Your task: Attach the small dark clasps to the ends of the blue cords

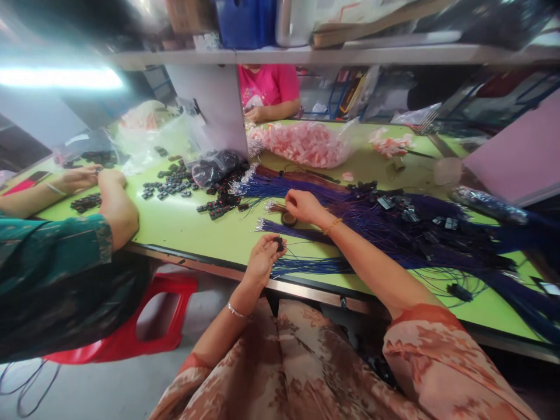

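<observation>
My left hand (261, 256) pinches a small black connector housing (278, 244) near the table's front edge. Thin wire seems to run from that housing toward the right. Farther in, my right hand (304, 207) has its fingers drawn together over the wires; whatever they grip is hidden. Just below its fingertips sits a dark round roll (289, 219). To the left of those fingers, brown wire ends (272, 206) with metal tips stick out. A bundle of blue-purple wires (297, 230) with silvery tips lies between my two hands, and more blue wires (315, 266) run along the front edge.
Loose black connectors (172, 179) lie at the left beside a dark plastic bag (219, 166). A bag of pink parts (306, 143) stands behind the wires. Co-workers sit at the left, by a red stool (175, 315), and across the table (210, 233). A shelf (280, 56) hangs overhead.
</observation>
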Demonstrator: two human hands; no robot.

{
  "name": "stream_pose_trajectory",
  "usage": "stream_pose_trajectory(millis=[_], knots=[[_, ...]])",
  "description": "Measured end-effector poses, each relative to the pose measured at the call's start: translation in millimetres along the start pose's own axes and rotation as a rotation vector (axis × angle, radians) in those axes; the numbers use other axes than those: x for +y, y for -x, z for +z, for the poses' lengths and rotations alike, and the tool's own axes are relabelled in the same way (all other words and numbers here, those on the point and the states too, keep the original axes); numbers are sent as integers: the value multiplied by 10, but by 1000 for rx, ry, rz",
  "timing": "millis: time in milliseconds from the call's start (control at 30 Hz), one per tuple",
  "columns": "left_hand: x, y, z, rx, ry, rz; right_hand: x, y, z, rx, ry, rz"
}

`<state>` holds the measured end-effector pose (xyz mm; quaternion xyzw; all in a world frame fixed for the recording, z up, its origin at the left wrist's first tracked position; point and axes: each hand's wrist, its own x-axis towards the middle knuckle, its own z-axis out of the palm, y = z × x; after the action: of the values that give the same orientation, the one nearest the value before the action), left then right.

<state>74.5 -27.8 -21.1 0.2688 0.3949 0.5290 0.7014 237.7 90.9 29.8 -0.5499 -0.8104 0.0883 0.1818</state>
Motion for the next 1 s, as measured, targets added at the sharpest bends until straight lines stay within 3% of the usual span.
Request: stream_pose_trajectory(millis=[133,467,1000], knots=[[4,14,-10,5,6,1,-173,125,-33,84,-211,-146],[46,-55,120,46,82,0,-72,602,7,63,-459,-174],[-13,-246,176,62,92,-73,-56,751,55,48,-195,-323]])
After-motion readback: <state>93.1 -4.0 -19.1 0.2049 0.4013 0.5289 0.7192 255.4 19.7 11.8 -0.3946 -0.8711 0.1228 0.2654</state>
